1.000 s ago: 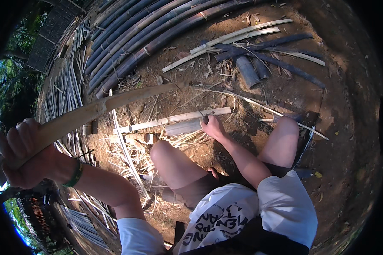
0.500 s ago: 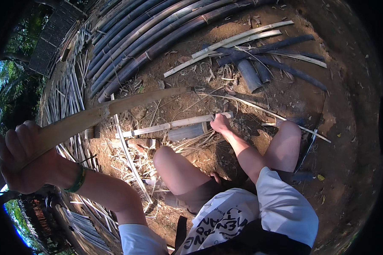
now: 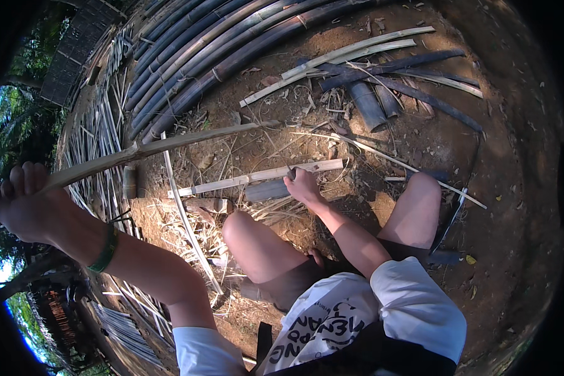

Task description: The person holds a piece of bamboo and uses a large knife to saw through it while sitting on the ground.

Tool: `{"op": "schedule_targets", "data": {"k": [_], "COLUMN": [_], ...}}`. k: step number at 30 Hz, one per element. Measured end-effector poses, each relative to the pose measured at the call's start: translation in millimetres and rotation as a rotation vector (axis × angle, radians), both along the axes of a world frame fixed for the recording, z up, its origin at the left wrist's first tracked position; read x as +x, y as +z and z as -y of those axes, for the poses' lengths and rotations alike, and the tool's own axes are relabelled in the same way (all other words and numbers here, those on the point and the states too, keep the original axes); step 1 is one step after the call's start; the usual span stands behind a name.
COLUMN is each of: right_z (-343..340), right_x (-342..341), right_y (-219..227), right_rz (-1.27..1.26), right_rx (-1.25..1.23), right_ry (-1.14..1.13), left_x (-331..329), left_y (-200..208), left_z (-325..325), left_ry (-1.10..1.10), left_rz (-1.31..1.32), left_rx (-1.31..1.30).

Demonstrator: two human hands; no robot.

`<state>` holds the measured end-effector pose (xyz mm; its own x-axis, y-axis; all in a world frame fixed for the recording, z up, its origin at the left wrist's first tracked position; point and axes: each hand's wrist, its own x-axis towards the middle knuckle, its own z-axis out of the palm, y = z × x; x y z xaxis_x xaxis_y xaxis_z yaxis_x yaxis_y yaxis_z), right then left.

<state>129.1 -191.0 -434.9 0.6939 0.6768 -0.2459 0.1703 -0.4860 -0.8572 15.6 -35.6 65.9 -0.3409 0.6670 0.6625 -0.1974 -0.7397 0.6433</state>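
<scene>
My left hand, raised at the far left with a green band on its wrist, is closed round the near end of a long split bamboo strip. The strip reaches across to the right above the ground, its narrow edge now turned up. My right hand is closed in front of my knees, over a short dark handle whose other end is hidden in the fist. Just beyond that hand lies a pale bamboo slat, resting by a short grey bamboo piece.
Long dark bamboo poles lie side by side at the back. Cut slats and short bamboo tubes are piled at the back right. Pale shavings cover the ground by my left knee, and thin strips heap at the left.
My left hand has moved up, and the bamboo strip has turned from its broad face to its edge. My right hand has shifted left, and the dark handle shows more.
</scene>
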Motion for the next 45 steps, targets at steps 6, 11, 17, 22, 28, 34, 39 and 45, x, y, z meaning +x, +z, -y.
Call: {"op": "schedule_targets", "data": {"k": [6, 11, 17, 22, 28, 34, 39, 45], "right_z": [-0.8, 5.5, 19.9, 22.9, 39.7, 25.8, 31.0, 26.9], "right_x": [-24.3, 5.3, -15.6, 9.8, -4.6, 19.8, 18.4, 20.8], "right_y": [22.2, -54.2, 2.1, -57.1, -53.1, -32.3, -74.4, -52.3], "right_rz": [0.194, 0.152, 0.087, 0.118, 0.055, -0.004, 0.062, -0.030], "right_rx": [0.235, -0.099, -0.039, -0.165, -0.087, -0.185, -0.203, -0.203], "right_ry": [-0.043, -0.091, 0.042, -0.101, -0.064, 0.017, -0.095, -0.010], "left_x": [-29.6, -8.4, -36.8, 3.0, -28.1, 13.2, 28.1, 31.9], "left_y": [16.0, 12.0, 10.1, 4.4, 13.7, 8.9, 10.9, 6.3], "left_z": [-51.7, -39.6, -69.5, -30.2, -65.1, -0.5, 10.0, 16.8], "left_ry": [0.108, 0.067, 0.039, 0.128, -0.057, -0.162, -0.144, -0.121], "left_rz": [-0.041, -0.094, -0.146, -0.062, -0.069, -0.055, -0.125, 0.002], "left_rx": [-0.003, 0.011, -0.029, -0.009, 0.024, 0.057, 0.032, 0.068]}}
